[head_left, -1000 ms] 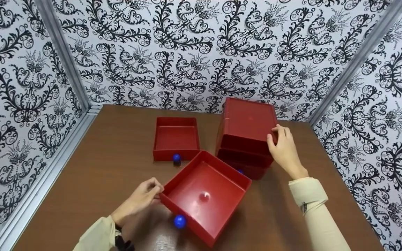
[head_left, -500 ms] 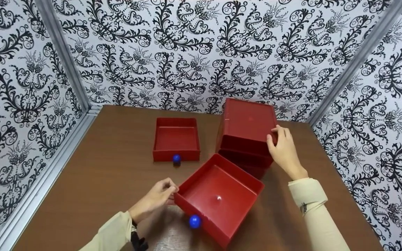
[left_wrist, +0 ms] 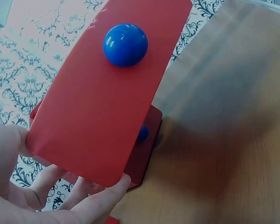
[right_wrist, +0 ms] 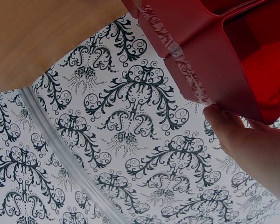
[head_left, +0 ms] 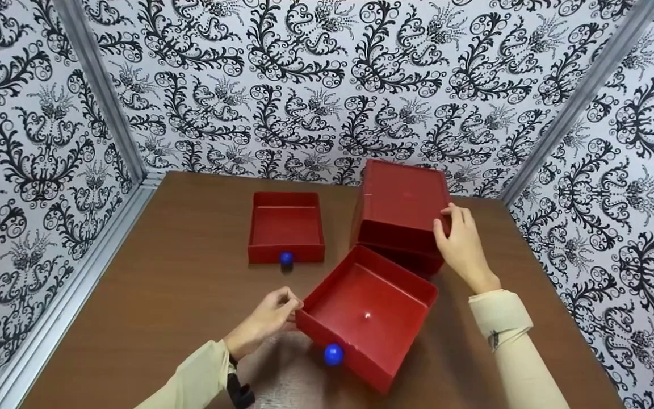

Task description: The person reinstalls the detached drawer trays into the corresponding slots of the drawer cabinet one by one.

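Observation:
My left hand (head_left: 267, 318) grips the left end of a red drawer (head_left: 372, 304), holding it tilted above the table. A blue ball knob (left_wrist: 125, 45) sticks out from its front panel. Just behind the drawer stands a red cabinet (head_left: 406, 196) with a dark opening in its upper front. The right hand (head_left: 463, 247) holds the cabinet's right front edge, thumb and fingers on either side of it. Low on the cabinet, a second blue knob (left_wrist: 142, 134) shows in the left wrist view; the held drawer hides it in the head view.
Another red drawer (head_left: 286, 255) lies on the brown table (head_left: 179, 255), left of the cabinet, its blue knob facing me. Patterned walls (head_left: 315, 85) close off the back and both sides. A metal rail (head_left: 86, 284) runs along the left edge.
My left hand has carried the drawer to the right and slightly away, nearer the cabinet's front. It now covers the cabinet's lower knob. The right hand and cabinet have stayed in place.

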Demonstrator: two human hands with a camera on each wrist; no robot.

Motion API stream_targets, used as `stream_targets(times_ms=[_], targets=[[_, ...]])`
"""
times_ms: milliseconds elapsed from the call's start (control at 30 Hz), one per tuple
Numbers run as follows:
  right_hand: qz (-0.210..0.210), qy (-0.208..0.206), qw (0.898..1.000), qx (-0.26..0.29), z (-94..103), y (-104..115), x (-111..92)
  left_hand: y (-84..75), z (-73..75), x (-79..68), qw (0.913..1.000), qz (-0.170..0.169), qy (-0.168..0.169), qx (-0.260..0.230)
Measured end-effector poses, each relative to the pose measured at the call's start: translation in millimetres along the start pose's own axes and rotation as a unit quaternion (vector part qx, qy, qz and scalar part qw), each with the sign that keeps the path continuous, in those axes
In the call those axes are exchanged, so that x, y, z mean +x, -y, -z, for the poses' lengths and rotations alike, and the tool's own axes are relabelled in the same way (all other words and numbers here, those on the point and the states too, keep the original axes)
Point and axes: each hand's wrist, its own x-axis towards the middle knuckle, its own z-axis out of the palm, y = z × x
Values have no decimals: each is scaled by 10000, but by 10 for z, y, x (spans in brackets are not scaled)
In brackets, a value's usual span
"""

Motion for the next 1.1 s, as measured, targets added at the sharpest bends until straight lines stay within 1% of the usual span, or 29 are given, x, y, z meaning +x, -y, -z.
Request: stream_targets(times_ms=[167,300,400,533,733,933,1100], targets=[[-9,41,10000,-17,6,-2,6,-17,-87,1,9997,91,-14,-225],[1,32,10000,-58,9,-4,12,-23,-176,11,9998,-23,-141,-112],[0,12,10000,-77,8,-5,14,-29,-247,22,9997,-30,-126,-221],[55,-17,9999,-100,6,-8,12,-31,-334,19,9990,45,-43,-439],[62,4,9999,-131,9,-1,5,-43,-447,0,9997,-162,-81,-186],[71,-21,9999,-154,3,-10,8,-40,-573,19,9993,-182,-106,-314],[73,-11,9999,-136,1,-14,7,-53,-658,27,9989,-96,-87,-446]])
